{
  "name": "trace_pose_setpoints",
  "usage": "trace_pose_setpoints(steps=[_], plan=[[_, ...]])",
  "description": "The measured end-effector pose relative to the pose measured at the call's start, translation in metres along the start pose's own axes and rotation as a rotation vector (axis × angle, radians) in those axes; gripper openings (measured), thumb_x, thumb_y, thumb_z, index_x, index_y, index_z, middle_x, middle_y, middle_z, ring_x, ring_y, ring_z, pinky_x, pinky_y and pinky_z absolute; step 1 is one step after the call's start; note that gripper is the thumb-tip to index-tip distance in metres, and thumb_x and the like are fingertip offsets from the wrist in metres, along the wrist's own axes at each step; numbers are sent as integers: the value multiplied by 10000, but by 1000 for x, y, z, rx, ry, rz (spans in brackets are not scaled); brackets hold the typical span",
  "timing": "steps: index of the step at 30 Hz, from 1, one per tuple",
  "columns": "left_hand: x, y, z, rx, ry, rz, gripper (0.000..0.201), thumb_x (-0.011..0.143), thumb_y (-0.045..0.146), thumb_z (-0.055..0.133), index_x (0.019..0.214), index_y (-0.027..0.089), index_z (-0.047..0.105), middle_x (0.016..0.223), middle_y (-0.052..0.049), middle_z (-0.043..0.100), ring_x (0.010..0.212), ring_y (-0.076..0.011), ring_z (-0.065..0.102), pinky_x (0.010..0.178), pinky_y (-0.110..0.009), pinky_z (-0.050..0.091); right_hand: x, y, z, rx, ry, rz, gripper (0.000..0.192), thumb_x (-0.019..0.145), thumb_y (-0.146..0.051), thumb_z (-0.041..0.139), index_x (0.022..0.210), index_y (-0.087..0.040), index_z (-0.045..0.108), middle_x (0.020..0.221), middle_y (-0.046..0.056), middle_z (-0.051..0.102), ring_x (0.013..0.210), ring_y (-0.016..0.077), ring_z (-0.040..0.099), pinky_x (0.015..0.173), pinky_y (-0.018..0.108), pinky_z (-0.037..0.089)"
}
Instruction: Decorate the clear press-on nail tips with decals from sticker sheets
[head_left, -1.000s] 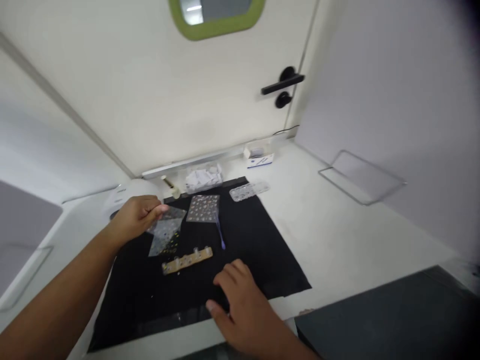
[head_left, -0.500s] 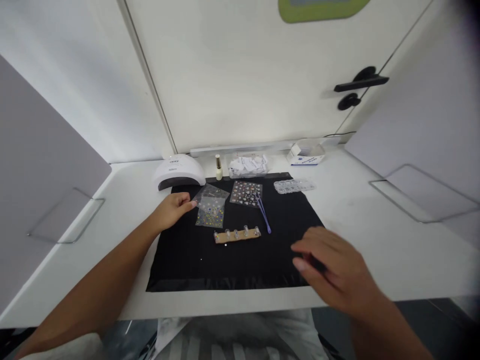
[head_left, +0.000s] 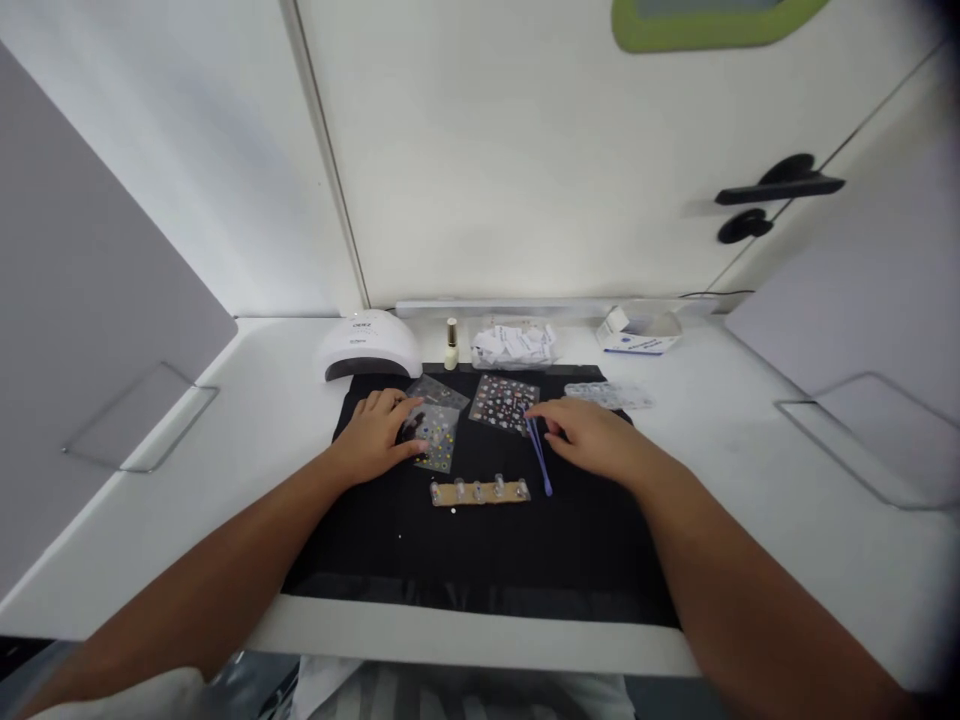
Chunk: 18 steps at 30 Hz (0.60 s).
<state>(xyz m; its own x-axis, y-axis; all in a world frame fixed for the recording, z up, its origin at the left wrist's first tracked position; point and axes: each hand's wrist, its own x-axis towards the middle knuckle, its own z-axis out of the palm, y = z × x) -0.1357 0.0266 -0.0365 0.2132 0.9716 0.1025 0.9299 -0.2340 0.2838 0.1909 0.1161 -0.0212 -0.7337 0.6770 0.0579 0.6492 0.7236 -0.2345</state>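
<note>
matt black cloth mat (head_left: 480, 550), glossy clear plastic sticker sheets (head_left: 439, 435), smooth white tabletop (head_left: 735, 500).

A mat (head_left: 480, 545) lies on the worktop (head_left: 750, 480). On the mat, a sticker sheet (head_left: 436, 440) is at the left and a second sticker sheet (head_left: 504, 402) is to its right. The tweezers (head_left: 540, 460) lie just right of the second sheet. A strip with nail tips (head_left: 480, 491) lies in front of both sheets. Behind the mat stand a nail lamp (head_left: 367, 345), a small bottle (head_left: 451, 345) and a bag (head_left: 516, 345), from left to right. A tray (head_left: 611, 395) lies at the back right corner of the mat, and a box (head_left: 637, 333) is behind it.
</note>
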Motion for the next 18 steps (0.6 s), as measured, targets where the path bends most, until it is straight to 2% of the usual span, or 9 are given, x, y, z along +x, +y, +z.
trace_pose_setpoints(steps=[2, 5, 8, 11, 15, 18], plan=[[2, -3, 4, 18, -20, 2, 671, 830, 521, 638, 1407, 220, 470, 1423, -144, 455, 1308, -366, 379, 1068, -549, 320, 2, 5, 2, -6, -38, -12, 404, 807, -69, 509, 1154, -208, 663, 848, 56, 658, 794, 191, 605, 737, 309, 470], [3, -7, 8, 30, -41, 5, 666, 795, 550, 670, 1369, 243, 525, 1476, -133, 430, 1360, -387, 323, 1084, -584, 283, 7, 12, 3, 23, -78, -46, 421, 812, -56, 493, 1150, -221, 682, 864, 53, 657, 822, 186, 602, 766, 308, 480], [3, -10, 9, 36, -36, 14, 612, 801, 539, 670, 1332, 252, 568, 1460, -121, 463, 1349, -377, 340, 1079, -581, 290, 12, 18, 5, 53, -97, -99, 429, 839, -52, 462, 1157, -227, 690, 964, 71, 673, 902, 194, 611, 831, 337, 484], [2, -13, 7, 34, -11, 47, 509, 822, 497, 664, 1271, 262, 618, 1426, -99, 505, 1331, -357, 363, 1084, -562, 293, 14, 21, 7, 42, -96, -125, 359, 877, -97, 477, 1118, -231, 707, 1040, 76, 686, 968, 218, 605, 865, 372, 473], [1, -15, 3, -7, 48, 99, 381, 846, 451, 649, 1172, 255, 673, 1355, -93, 553, 1282, -336, 411, 1088, -543, 304, 15, 20, 4, -13, -92, -152, 245, 892, -136, 508, 963, -221, 727, 941, 57, 698, 917, 224, 592, 825, 372, 452], [-3, -13, -3, -72, 97, 122, 372, 887, 437, 590, 1187, 227, 655, 1307, -100, 564, 1222, -298, 477, 1058, -479, 381, 14, 19, 0, -41, -106, -166, 223, 891, -131, 507, 898, -215, 714, 904, 52, 690, 882, 218, 572, 799, 359, 436]])
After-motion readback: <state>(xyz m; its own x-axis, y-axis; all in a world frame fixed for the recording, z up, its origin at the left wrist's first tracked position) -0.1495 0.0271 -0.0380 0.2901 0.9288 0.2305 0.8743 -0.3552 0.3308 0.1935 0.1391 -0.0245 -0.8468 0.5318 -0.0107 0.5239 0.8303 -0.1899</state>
